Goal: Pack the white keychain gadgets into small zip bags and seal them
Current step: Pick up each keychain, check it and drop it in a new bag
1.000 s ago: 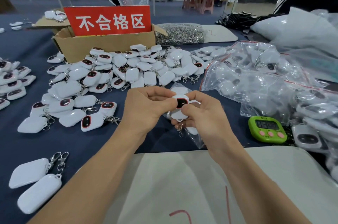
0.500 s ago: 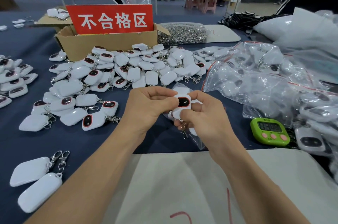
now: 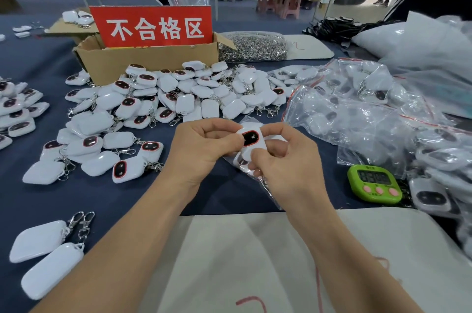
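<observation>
Table [image 3: 76, 197] in blue cloth, laden from side to side. White board [image 3: 255, 248] at near edge, under both forearms. Big heap [image 3: 357, 113] of bagged gadgets piled at right. Loose pile [image 3: 178, 93] of white gadgets spread mid-table, some screen-up, some face-down. Cardboard box [image 3: 143, 62] behind pile, red sign [image 3: 153, 26] standing in it. Bag of metal clips [image 3: 252, 47] just right of box.

In front of pile, left hand [image 3: 201, 149] and right hand [image 3: 283, 162] meeting above table, both gripping one gadget [image 3: 251, 141]. Left thumb and forefinger pinching its left edge. Right fingers curled, thumb and forefinger clamped on its right side.

Green timer [image 3: 374, 183] right of right hand, near heap. Clear zip bag [image 3: 267, 190] lying under hands, mostly hidden, another white piece showing through it. Held gadget between both hands, dark screen facing up, directly over zip bag. Cannot tell whether inside bag's mouth or just above it.
</observation>
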`<state>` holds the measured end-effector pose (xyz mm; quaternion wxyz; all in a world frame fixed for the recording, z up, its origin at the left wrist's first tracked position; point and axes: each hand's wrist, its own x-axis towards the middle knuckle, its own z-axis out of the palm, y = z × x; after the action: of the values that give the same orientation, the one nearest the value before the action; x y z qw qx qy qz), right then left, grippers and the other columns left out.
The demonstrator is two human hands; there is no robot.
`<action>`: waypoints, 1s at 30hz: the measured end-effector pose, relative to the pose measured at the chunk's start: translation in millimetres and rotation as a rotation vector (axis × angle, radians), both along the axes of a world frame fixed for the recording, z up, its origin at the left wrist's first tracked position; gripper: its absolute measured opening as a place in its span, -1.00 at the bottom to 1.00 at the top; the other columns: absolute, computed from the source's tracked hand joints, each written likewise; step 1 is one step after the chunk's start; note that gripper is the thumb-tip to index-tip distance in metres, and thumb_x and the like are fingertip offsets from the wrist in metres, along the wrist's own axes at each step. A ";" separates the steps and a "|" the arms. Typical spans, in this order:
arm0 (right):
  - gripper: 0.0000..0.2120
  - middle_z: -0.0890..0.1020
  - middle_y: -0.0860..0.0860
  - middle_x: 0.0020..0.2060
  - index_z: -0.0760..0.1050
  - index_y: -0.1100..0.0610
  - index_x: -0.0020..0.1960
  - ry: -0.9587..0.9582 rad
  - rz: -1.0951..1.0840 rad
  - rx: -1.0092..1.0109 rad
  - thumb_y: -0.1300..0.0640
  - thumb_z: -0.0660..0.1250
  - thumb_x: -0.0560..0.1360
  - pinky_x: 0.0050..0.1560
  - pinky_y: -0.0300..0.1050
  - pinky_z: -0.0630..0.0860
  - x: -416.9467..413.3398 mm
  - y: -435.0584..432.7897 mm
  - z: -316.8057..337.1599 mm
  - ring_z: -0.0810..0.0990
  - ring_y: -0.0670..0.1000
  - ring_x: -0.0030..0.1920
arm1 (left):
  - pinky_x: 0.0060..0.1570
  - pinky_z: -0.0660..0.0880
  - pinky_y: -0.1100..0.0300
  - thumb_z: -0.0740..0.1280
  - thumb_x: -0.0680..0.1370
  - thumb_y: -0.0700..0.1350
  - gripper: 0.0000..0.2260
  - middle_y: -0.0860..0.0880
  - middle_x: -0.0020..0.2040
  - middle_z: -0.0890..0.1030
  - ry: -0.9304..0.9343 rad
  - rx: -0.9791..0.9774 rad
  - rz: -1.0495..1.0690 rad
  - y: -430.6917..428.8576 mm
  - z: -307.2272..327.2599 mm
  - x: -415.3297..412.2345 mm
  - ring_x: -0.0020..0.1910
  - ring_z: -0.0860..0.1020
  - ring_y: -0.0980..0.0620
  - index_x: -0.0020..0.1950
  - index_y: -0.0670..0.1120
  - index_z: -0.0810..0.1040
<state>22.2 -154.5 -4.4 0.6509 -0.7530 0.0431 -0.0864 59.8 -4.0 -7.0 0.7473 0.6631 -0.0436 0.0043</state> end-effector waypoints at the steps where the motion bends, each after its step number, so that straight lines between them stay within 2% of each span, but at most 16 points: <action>1: -0.75 0.75 -0.04 -0.29 0.59 -0.04 -0.08 -0.036 -0.047 -0.025 0.32 0.39 0.47 -0.26 -0.13 0.64 0.6 -0.8 -0.6 0.68 -0.05 -0.36 | -0.22 0.55 0.32 0.58 0.30 -0.13 -0.84 -0.14 -0.23 0.74 -0.014 0.010 0.000 0.2 -0.1 -0.1 -0.29 0.67 0.07 -0.14 -0.06 0.77; 4: -0.75 0.74 -0.11 -0.26 0.62 -0.03 -0.13 -0.133 -0.156 -0.088 0.34 0.47 0.41 -0.12 -0.15 0.62 3.1 -6.3 -0.8 0.71 -0.10 -0.24 | -0.15 0.57 0.33 0.59 0.35 -0.16 -0.85 -0.08 -0.19 0.75 -0.046 0.114 -0.002 1.4 -2.4 -0.5 -0.22 0.71 0.07 -0.09 -0.02 0.78; 8: -0.74 0.72 -0.12 -0.29 0.66 0.00 -0.17 -0.164 -0.169 -0.106 0.36 0.51 0.40 -0.09 -0.26 0.57 5.7 -11.9 0.1 0.68 -0.14 -0.25 | -0.15 0.58 0.32 0.56 0.34 -0.10 -0.83 0.03 -0.19 0.75 -0.077 0.269 0.017 0.5 -6.8 1.1 -0.19 0.72 0.07 -0.09 0.03 0.77; 14: -0.75 0.74 -0.08 -0.29 0.68 -0.02 -0.16 -0.115 -0.123 -0.036 0.35 0.49 0.41 -0.15 -0.15 0.56 6.8 -11.9 1.3 0.71 -0.11 -0.26 | -0.08 0.60 0.31 0.54 0.31 -0.23 -0.53 0.14 -0.05 0.75 -0.221 0.302 -0.046 0.4 -4.9 -0.4 -0.04 0.71 0.13 0.10 0.22 0.72; 17: -0.76 0.73 -0.07 -0.30 0.68 0.00 -0.16 -0.112 -0.117 -0.014 0.35 0.47 0.42 -0.12 -0.13 0.55 6.9 -13.2 1.1 0.69 -0.10 -0.28 | -0.01 0.63 0.18 0.58 0.29 -0.24 -0.51 0.09 -0.02 0.75 -0.204 0.280 -0.062 1.3 -6.1 1.5 -0.02 0.72 0.07 0.14 0.17 0.72; 21: -0.76 0.73 -0.05 -0.30 0.68 0.00 -0.15 -0.105 -0.102 -0.006 0.35 0.45 0.43 -0.13 -0.12 0.56 7.0 -14.0 0.2 0.67 -0.10 -0.30 | 0.03 0.66 0.07 0.61 0.28 -0.21 -0.53 0.03 -0.05 0.76 -0.174 0.235 -0.085 1.2 -6.5 0.7 -0.06 0.73 0.01 0.10 0.20 0.73; 27: -0.73 0.75 -0.03 -0.26 0.70 0.01 -0.10 -0.087 -0.084 -0.003 0.37 0.40 0.46 -0.14 -0.10 0.64 8.4 -15.5 0.7 0.70 -0.06 -0.29 | -0.04 0.67 0.10 0.65 0.30 -0.26 -0.56 -0.07 -0.08 0.76 -0.136 0.193 -0.097 0.8 -4.2 -0.7 -0.09 0.74 -0.08 0.13 0.02 0.74; 30: -0.71 0.76 -0.02 -0.21 0.71 0.01 -0.06 -0.104 -0.060 -0.015 0.36 0.40 0.38 -0.11 -0.10 0.64 7.0 -16.4 2.1 0.74 -0.03 -0.19 | -0.10 0.65 0.16 0.63 0.36 -0.25 -0.64 -0.11 -0.14 0.76 -0.095 0.172 -0.078 -1.9 -4.1 -2.7 -0.17 0.73 -0.05 0.11 0.02 0.75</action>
<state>29.2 -170.9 -2.3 0.6437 -0.7507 0.0310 -0.1450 57.1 -5.9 -11.1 0.6844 0.7215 -0.1051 0.0029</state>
